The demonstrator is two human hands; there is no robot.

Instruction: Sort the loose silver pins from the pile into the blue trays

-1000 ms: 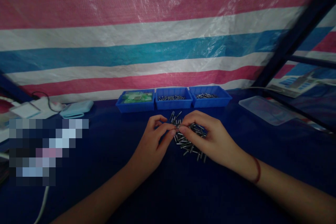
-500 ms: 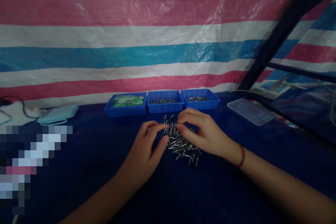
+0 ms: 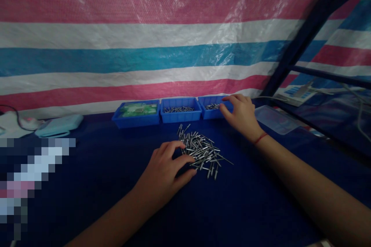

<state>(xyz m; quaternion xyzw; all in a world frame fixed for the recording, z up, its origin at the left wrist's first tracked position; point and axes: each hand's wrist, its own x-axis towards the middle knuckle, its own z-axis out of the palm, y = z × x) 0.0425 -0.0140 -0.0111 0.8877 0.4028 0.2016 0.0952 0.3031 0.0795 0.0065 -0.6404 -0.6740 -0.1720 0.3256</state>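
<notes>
A loose pile of silvery pop rivets (image 3: 203, 148) lies on the dark blue table. My left hand (image 3: 168, 168) is at the pile's left edge, thumb and fingers spread, fingertips against or just over the nearest rivets; I see none gripped. Away from the pile, my right hand (image 3: 240, 114) hovers at the right blue bin (image 3: 213, 114). Its thumb and index finger are apart over the bin's right part, with nothing visible between them. More rivets lie inside that bin and in the middle blue bin (image 3: 181, 117). My right hand hides part of the right bin.
The left blue bin (image 3: 136, 121) holds a green-and-clear packet (image 3: 138, 110). A clear plastic lid (image 3: 275, 119) lies right of the bins, near a dark metal frame (image 3: 301, 42). At the far left sits a light blue case (image 3: 59, 125). Striped sheeting (image 3: 145, 60) hangs behind.
My right hand has moved from the pile up and right to the right bin. My left hand has slid slightly down, its fingers spread wider. The view has shifted a little.
</notes>
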